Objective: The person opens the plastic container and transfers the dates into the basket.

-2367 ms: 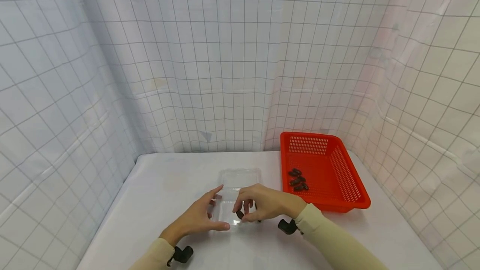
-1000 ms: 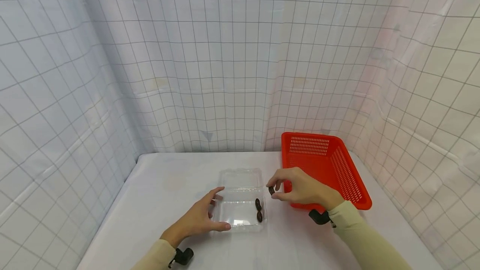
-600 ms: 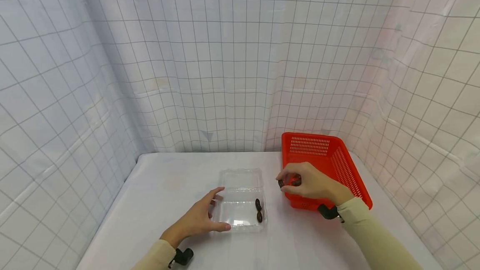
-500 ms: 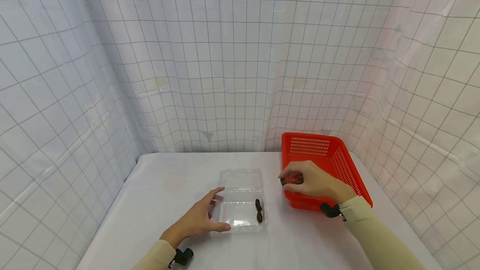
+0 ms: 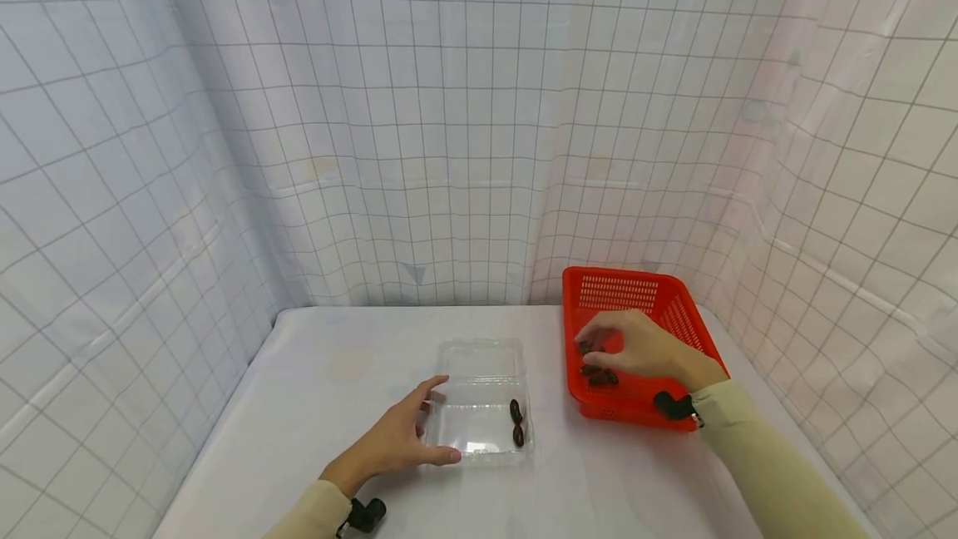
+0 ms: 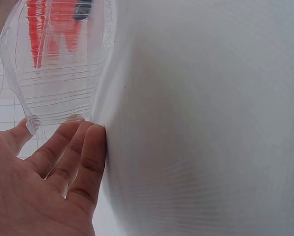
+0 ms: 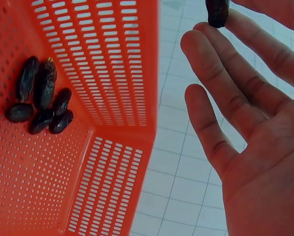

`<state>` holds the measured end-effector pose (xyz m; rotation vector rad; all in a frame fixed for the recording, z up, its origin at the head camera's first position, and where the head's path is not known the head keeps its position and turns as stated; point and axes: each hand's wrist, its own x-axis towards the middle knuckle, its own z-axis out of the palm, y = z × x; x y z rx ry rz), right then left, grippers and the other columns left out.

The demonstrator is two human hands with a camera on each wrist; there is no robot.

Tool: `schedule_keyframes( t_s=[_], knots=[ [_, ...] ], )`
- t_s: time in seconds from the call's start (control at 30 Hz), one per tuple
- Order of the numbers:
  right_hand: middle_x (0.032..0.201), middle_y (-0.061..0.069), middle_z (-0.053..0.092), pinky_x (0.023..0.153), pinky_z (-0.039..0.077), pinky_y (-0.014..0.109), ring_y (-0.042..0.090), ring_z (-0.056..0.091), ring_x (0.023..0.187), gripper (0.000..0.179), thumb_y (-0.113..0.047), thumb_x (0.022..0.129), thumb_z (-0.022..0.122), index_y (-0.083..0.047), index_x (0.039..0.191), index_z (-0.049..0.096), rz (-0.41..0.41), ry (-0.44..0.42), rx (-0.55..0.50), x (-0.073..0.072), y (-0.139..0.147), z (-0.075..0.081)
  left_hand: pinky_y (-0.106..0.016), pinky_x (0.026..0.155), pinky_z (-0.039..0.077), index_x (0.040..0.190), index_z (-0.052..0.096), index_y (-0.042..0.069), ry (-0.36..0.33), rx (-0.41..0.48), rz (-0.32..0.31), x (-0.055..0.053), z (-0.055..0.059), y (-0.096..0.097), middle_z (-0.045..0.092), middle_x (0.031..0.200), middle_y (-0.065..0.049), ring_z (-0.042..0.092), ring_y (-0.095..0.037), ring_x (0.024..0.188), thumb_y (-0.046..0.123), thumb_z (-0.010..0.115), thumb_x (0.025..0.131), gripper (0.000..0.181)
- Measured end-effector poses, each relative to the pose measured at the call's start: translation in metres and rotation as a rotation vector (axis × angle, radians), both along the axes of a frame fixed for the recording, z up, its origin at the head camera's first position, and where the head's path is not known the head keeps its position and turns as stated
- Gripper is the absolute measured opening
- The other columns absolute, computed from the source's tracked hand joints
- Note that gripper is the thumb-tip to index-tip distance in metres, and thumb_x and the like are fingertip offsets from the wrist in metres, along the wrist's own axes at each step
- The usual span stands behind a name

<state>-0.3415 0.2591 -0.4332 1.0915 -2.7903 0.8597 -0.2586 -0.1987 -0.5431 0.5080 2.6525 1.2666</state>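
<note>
My right hand (image 5: pixel 644 345) is over the left part of the red basket (image 5: pixel 629 418). Between its thumb and fingers it pinches a dark date (image 7: pixel 217 12), best seen in the right wrist view. Several more dates (image 7: pixel 44 88) lie on the basket floor, partly behind the hand in the head view. My left hand (image 5: pixel 389 439) rests at the left side of the clear plastic box (image 5: pixel 475 416), its fingers fairly straight and touching the box edge, the thumb at the front corner. Two dates (image 5: pixel 517 422) lie end to end along the box's right wall.
The box's clear lid (image 5: pixel 481 356) is folded back flat behind it. A white cloth covers the table (image 5: pixel 337 373). Gridded white curtains (image 5: pixel 449 148) close off the back and both sides. Each wrist wears a small black camera (image 5: pixel 674 406).
My right hand has moved right from the box to the basket, a date in its fingers. The two dates in the box are now uncovered. The left hand stays at the box's side.
</note>
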Motion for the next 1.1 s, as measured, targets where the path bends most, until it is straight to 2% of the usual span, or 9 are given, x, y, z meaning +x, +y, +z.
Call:
schedule_keyframes(
  t_s=[0.3,0.57,0.77,1.0,1.1],
  knots=[
    [0.119,-0.016,0.084,0.105,0.067,0.034,0.011,0.078,0.113,0.031,-0.021,0.103,0.092,-0.022,0.134,0.084,-0.061,-0.025,0.030,-0.010,0.014,0.003,-0.037,0.102,0.062,0.182,0.037,0.019,-0.003,0.000,0.005,0.000,0.000,0.002,0.064,0.163,-0.011,0.061,-0.028,0.141,0.045,0.108,0.082,0.125],
    [0.121,-0.009,0.086,0.106,0.070,0.051,0.010,0.078,0.112,0.029,-0.023,0.103,0.092,-0.028,0.131,0.084,-0.053,-0.030,0.023,-0.017,0.023,0.004,-0.037,0.102,0.063,0.181,0.037,0.018,-0.001,-0.012,0.003,0.000,0.000,0.002,0.064,0.163,-0.011,0.062,-0.028,0.140,0.046,0.108,0.082,0.126],
    [0.120,-0.012,0.085,0.104,0.069,0.041,0.010,0.077,0.111,0.028,-0.024,0.103,0.092,-0.027,0.131,0.084,-0.064,-0.046,0.046,-0.019,0.026,0.006,-0.039,0.102,0.063,0.181,0.037,0.018,0.005,-0.020,0.002,0.000,0.000,0.003,0.064,0.162,-0.011,0.062,-0.028,0.139,0.047,0.108,0.081,0.126],
    [0.121,-0.012,0.085,0.106,0.070,0.055,0.014,0.077,0.114,0.027,-0.028,0.103,0.092,-0.025,0.130,0.085,-0.057,-0.056,0.053,-0.021,0.028,0.005,-0.041,0.103,0.063,0.181,0.036,0.017,0.002,-0.021,0.004,-0.001,-0.001,0.003,0.064,0.163,-0.012,0.063,-0.029,0.140,0.047,0.108,0.081,0.127],
    [0.123,-0.010,0.085,0.106,0.070,0.055,0.014,0.078,0.114,0.028,-0.029,0.103,0.092,-0.025,0.130,0.085,-0.057,-0.061,0.054,-0.021,0.028,0.004,-0.042,0.104,0.063,0.181,0.036,0.017,0.000,-0.018,0.005,0.000,0.000,0.003,0.064,0.163,-0.012,0.063,-0.029,0.140,0.046,0.108,0.081,0.126]
  ],
)
